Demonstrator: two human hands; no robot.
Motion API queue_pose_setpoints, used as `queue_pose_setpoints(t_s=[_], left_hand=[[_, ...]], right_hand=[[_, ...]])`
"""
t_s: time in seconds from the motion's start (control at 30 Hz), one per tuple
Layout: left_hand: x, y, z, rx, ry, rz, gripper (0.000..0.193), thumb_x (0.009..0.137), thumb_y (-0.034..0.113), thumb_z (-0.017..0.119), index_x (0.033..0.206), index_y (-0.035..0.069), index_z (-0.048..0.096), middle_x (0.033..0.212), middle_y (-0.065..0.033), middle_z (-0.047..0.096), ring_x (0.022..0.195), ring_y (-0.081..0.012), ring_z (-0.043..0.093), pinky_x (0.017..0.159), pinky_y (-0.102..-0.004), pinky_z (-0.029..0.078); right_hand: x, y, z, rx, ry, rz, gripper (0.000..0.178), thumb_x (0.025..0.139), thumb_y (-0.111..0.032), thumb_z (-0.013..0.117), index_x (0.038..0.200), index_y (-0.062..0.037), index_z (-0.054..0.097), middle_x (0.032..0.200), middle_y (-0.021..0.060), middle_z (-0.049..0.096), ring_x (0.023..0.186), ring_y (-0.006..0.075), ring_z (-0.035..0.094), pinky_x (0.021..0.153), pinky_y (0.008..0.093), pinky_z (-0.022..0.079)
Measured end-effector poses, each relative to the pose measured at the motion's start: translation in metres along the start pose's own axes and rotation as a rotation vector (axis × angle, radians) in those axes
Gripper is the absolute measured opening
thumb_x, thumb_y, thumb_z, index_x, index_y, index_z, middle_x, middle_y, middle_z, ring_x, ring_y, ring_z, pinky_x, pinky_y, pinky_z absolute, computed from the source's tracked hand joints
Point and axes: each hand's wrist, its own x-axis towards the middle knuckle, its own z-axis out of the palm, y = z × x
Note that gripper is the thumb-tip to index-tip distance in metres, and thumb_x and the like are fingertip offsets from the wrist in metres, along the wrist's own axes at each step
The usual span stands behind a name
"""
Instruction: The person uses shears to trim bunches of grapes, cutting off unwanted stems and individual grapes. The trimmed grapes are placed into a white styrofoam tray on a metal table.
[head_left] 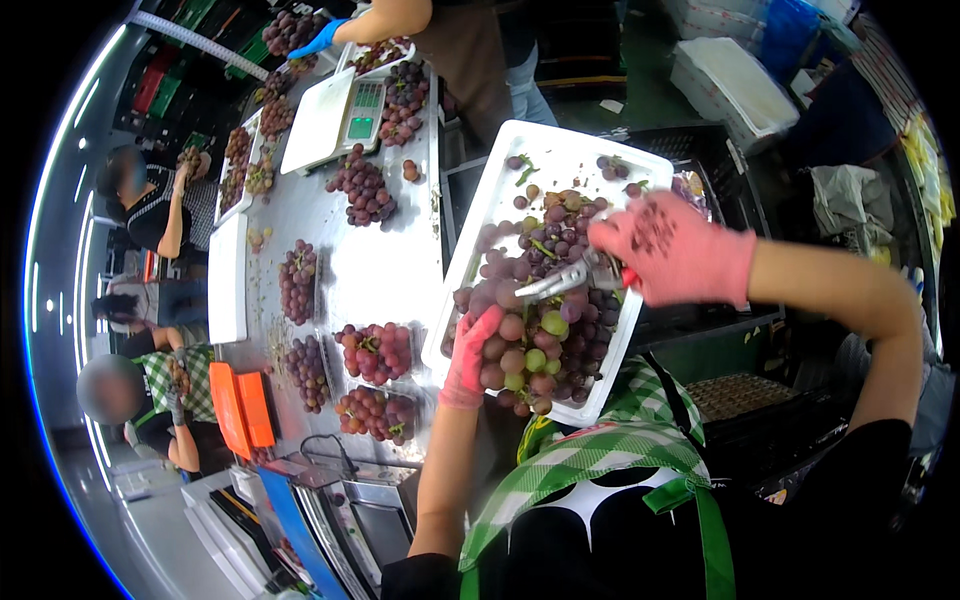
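Note:
My left hand [470, 357], in a pink glove, is closed around the side of a bunch of grapes [528, 362] with purple, reddish and a few green berries. In my right hand [682, 250], also pink-gloved, is a pair of metal snips [562, 279] with a red handle. Their blades point left, over the top of the held bunch. Beneath both hands is a white tray [560, 146], tilted in view. More dark grapes [562, 228] lie in it, along with loose berries and stem bits. The blade tips are too blurred to tell if they touch a stem.
Left of the tray stands a metal table [385, 270] with grape bunches [364, 187], clear packs of grapes [374, 352] and a white scale [322, 122]. A black crate [735, 185] lies right. Across the table a blue-gloved hand [318, 40] holds grapes; other people work at far left.

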Motion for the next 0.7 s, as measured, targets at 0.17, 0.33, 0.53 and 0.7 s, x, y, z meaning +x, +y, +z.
queue_pose_setpoints(t_s=[0.17, 0.33, 0.53, 0.7], left_hand=[[0.002, -0.010, 0.012, -0.149, 0.201, 0.184, 0.046, 0.088, 0.023, 0.051, 0.128, 0.003, 0.040, 0.118, -0.0081, 0.052, 0.103, -0.0175, 0.054, 0.086, -0.0297, 0.046], [-0.001, -0.011, 0.022, -0.074, 0.302, 0.251, 0.040, 0.087, 0.019, 0.055, 0.121, 0.001, 0.047, 0.108, -0.0062, 0.057, 0.095, -0.0147, 0.056, 0.081, -0.0282, 0.047], [-0.001, -0.015, 0.035, -0.074, 0.339, 0.346, 0.030, 0.085, 0.015, 0.058, 0.111, 0.001, 0.053, 0.096, -0.0042, 0.059, 0.085, -0.0130, 0.056, 0.074, -0.0271, 0.048], [-0.002, -0.019, 0.037, -0.102, 0.404, 0.286, 0.030, 0.085, 0.014, 0.059, 0.111, 0.001, 0.052, 0.097, -0.0050, 0.059, 0.086, -0.0135, 0.056, 0.074, -0.0269, 0.048]], right_hand=[[-0.009, -0.040, 0.012, -0.022, -0.113, 0.118, 0.035, 0.071, -0.028, 0.061, 0.096, -0.0078, 0.046, 0.085, 0.0071, 0.053, 0.080, 0.0216, 0.055, 0.071, 0.0362, 0.039], [-0.002, -0.044, 0.013, 0.000, -0.261, 0.203, 0.035, 0.076, -0.030, 0.057, 0.098, -0.0053, 0.046, 0.088, 0.0092, 0.054, 0.081, 0.0227, 0.055, 0.070, 0.0373, 0.039], [0.006, -0.052, 0.017, -0.101, -0.228, 0.197, 0.033, 0.076, -0.028, 0.056, 0.097, -0.0047, 0.046, 0.088, 0.0100, 0.054, 0.081, 0.0231, 0.054, 0.071, 0.0379, 0.039], [0.014, -0.052, 0.026, -0.147, -0.217, 0.142, 0.033, 0.076, -0.028, 0.057, 0.098, -0.0047, 0.046, 0.087, 0.0102, 0.055, 0.079, 0.0236, 0.056, 0.070, 0.0380, 0.040]])
